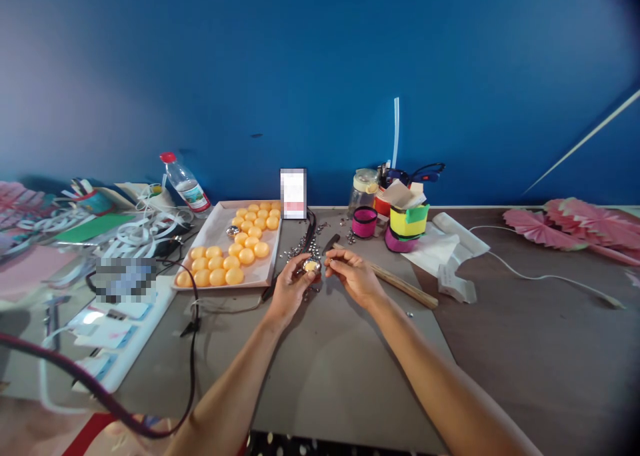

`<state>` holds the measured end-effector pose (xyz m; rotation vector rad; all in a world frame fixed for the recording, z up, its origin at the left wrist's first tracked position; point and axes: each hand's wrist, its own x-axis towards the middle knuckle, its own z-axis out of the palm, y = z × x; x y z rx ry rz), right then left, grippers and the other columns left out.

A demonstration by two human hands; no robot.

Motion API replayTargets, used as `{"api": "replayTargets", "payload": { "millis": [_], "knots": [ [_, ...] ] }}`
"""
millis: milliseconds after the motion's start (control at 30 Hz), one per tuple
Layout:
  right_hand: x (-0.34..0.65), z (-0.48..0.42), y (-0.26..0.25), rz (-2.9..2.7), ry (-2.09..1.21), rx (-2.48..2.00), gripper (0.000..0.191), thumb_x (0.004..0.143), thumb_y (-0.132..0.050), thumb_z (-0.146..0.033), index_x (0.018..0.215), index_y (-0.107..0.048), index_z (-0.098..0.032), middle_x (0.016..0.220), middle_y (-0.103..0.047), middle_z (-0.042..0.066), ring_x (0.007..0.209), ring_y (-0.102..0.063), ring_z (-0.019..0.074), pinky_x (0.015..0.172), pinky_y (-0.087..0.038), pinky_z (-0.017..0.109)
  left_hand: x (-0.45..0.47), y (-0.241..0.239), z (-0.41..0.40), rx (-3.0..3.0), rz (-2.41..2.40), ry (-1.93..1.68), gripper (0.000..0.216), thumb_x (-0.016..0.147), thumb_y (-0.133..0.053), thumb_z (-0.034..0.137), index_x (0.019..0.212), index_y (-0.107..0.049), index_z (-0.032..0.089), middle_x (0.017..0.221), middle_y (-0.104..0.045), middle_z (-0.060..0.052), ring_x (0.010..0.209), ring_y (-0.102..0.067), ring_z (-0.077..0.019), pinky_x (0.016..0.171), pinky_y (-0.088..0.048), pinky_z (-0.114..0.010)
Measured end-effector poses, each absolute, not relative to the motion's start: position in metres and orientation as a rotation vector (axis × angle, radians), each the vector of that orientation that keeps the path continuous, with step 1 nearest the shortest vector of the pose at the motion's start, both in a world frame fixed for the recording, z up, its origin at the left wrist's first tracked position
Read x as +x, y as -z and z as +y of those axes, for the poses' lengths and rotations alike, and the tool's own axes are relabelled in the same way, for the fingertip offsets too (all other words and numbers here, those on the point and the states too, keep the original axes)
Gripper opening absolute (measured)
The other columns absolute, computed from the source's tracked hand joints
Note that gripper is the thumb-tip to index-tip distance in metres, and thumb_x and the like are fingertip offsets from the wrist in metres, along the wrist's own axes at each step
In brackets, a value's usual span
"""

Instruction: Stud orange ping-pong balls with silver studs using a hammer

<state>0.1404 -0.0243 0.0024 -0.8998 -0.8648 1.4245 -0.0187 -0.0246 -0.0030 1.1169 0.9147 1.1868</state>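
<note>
My left hand (291, 285) grips a small ball (312, 267) between thumb and fingers. Silver shiny pieces cover much of it, and a pale orange patch shows on the near side. Just to its right, my right hand (354, 274) is closed in a pinch, fingertips apart from the ball; anything between them is too small to make out. Many tiny silver pieces (314, 248) lie scattered on the table behind the hands. To the left, a white tray (270, 259) carries several plain orange balls (216, 263) and one silver-covered ball (233, 231).
Right of my hands lie a hammer with a wooden handle (405, 287), a magenta ring-shaped holder (365, 222) and a yellow holder (407, 221). A phone (293, 195) stands against the blue wall. A red-capped bottle (186, 184) leans behind the tray; cables (194, 356) loop at left.
</note>
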Motion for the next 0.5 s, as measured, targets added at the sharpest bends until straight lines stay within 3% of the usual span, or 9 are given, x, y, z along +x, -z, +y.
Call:
{"api": "replayTargets", "payload": {
  "millis": [200, 367, 500],
  "knots": [
    [0.1410, -0.0272, -0.0055, -1.003, -1.411, -0.945, 0.021, 0.061, -0.075, -0.033, 0.068, -0.060, -0.020, 0.057, -0.052, -0.006, 0.052, -0.046, 0.0089, 0.057, -0.036, 0.026, -0.0188, 0.0065, -0.0243, 1.166, 0.936, -1.171, 0.045, 0.070, -0.073, 0.035, 0.110, -0.059, 0.019, 0.100, -0.064, -0.006, 0.085, -0.061, -0.0165, 0.079, -0.053, -0.032],
    [0.1427, -0.0282, -0.0091, -0.933, -1.562, -0.807, 0.021, 0.062, -0.076, -0.033, 0.073, -0.065, -0.020, 0.062, -0.058, -0.004, 0.057, -0.052, 0.0106, 0.062, -0.039, 0.027, -0.0185, 0.0078, -0.0232, 1.178, 0.934, -1.174, 0.046, 0.068, -0.074, 0.035, 0.108, -0.060, 0.018, 0.095, -0.064, -0.004, 0.081, -0.061, -0.0152, 0.076, -0.053, -0.030],
    [0.1432, -0.0270, -0.0089, -0.884, -1.522, -0.838, 0.021, 0.059, -0.079, -0.029, 0.072, -0.064, -0.020, 0.057, -0.055, -0.006, 0.052, -0.050, 0.0087, 0.057, -0.036, 0.025, -0.0184, 0.0071, -0.0236, 1.182, 0.933, -1.170, 0.046, 0.068, -0.075, 0.035, 0.108, -0.060, 0.018, 0.095, -0.065, -0.004, 0.080, -0.061, -0.0155, 0.076, -0.052, -0.030]
  ]
}}
